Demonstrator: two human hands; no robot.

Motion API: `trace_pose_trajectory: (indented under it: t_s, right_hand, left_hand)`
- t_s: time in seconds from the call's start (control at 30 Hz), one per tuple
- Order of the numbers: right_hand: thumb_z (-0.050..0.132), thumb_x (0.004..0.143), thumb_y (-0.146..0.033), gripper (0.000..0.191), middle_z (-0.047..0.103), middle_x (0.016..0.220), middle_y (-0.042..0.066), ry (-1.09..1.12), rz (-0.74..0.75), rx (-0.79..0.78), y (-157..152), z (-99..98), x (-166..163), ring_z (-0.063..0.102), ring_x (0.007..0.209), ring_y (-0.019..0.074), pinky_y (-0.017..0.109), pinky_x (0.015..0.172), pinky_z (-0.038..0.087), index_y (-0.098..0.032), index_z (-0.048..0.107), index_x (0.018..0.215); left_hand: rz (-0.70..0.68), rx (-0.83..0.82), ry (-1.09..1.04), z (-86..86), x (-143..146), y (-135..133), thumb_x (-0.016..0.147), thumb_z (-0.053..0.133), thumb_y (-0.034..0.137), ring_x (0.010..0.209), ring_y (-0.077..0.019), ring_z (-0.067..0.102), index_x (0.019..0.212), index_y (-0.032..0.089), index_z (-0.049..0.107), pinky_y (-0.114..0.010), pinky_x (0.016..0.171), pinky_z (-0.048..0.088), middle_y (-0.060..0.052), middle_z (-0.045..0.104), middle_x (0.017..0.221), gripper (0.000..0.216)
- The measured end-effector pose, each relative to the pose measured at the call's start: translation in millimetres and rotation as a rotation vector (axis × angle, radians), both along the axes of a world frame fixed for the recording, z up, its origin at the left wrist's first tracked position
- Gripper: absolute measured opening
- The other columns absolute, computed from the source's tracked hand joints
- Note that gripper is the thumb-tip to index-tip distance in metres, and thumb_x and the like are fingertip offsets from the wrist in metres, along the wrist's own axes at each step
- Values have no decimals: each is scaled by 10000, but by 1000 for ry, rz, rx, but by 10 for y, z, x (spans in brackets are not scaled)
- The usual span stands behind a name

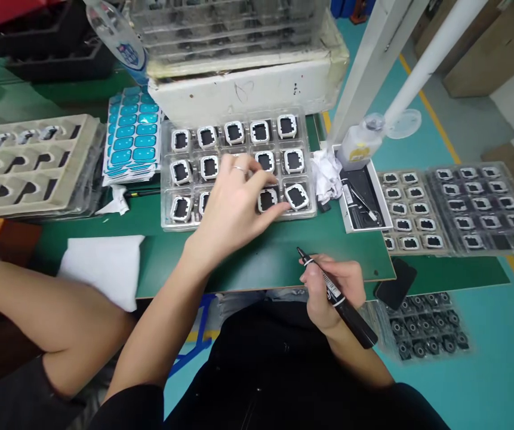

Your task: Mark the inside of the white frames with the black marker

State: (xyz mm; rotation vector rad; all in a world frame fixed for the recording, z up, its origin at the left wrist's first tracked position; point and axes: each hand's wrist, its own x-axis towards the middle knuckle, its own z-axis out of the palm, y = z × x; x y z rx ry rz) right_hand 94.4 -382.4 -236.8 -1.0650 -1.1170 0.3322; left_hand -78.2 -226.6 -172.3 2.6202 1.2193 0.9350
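My left hand (234, 203) reaches over a clear plastic tray (165, 179) of small square white-framed parts with black centres. Its fingertips touch a tilted part (296, 196) in the tray's bottom right pocket and the part (267, 200) beside it. A ring sits on one finger. My right hand (335, 286) rests at the table's near edge, shut on a black marker pen (337, 298) with its tip pointing up and left. The tray lies on a green mat (261, 257).
Another person's bare arm (46, 310) lies at the left beside a white cloth (104, 266). Blue sticker sheets (134, 134) and a beige moulded tray (24, 164) sit left. More part trays (462, 206), a bottle (362, 143) and a white foam box (248, 83) stand around.
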Motion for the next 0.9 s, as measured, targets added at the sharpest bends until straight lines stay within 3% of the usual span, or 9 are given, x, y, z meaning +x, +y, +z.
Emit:
trace_pose_trajectory:
  t_s: [0.13, 0.3, 0.47, 0.63, 0.73, 0.8, 0.9]
  right_hand:
    - [752, 1081, -263, 147, 665, 692, -90, 31, -15, 24, -8, -65, 10, 722, 578, 184, 391, 668, 706, -291, 608, 1094]
    - [737, 1083, -292, 166, 596, 651, -129, 113, -53, 90, -4, -150, 12, 580, 487, 153, 444, 704, 708, -305, 573, 1101]
    - [759, 1078, -280, 175, 594, 642, -130, 152, -71, 114, 21, -158, 12, 592, 484, 147, 407, 684, 685, -294, 585, 1074]
    - [746, 1097, -264, 153, 603, 652, -124, 132, -31, 122, 20, -150, 23, 604, 509, 144, 394, 691, 678, -290, 596, 1080]
    - [746, 1097, -247, 145, 608, 658, -123, 129, -16, 131, 11, -159, 35, 618, 526, 143, 402, 717, 690, -283, 605, 1091]
    - [752, 1093, -234, 149, 611, 658, -125, 136, -8, 138, 6, -168, 44, 630, 538, 144, 405, 729, 697, -279, 610, 1099]
    - [752, 1095, -235, 150, 622, 660, -128, 142, 0, 131, 3, -183, 54, 642, 536, 148, 418, 729, 708, -279, 609, 1110]
  left_hand:
    - [-112, -44, 81, -33, 273, 124, 967, 957, 387, 1292, -451, 661, 1119, 188, 806, -700, 1175, 591, -154, 712, 1226, 292]
    - [-131, -113, 48, -95, 456, 310, 802, 1058, 231, 1332, -474, 655, 958, 191, 789, -725, 1213, 566, -138, 711, 1176, 314]
    - [-145, -59, 163, -1, 516, 271, 821, 853, 31, 1375, -484, 654, 934, 167, 779, -721, 1215, 557, -184, 720, 1252, 192]
    - [-148, -58, 288, 47, 493, 316, 840, 914, 121, 1384, -495, 663, 1105, 137, 805, -692, 1155, 601, -213, 724, 1342, 287]
    - [-149, -85, 268, 96, 480, 371, 799, 970, 125, 1413, -504, 663, 1106, 132, 798, -692, 1187, 590, -213, 732, 1359, 352]
    - [-154, -120, 200, 178, 437, 354, 819, 971, 147, 1401, -488, 685, 1132, 122, 797, -680, 1208, 590, -203, 759, 1324, 359]
    - [-164, -224, -65, 313, 278, 176, 915, 922, 223, 1263, -388, 782, 1246, 128, 790, -605, 1188, 647, -150, 818, 1255, 369]
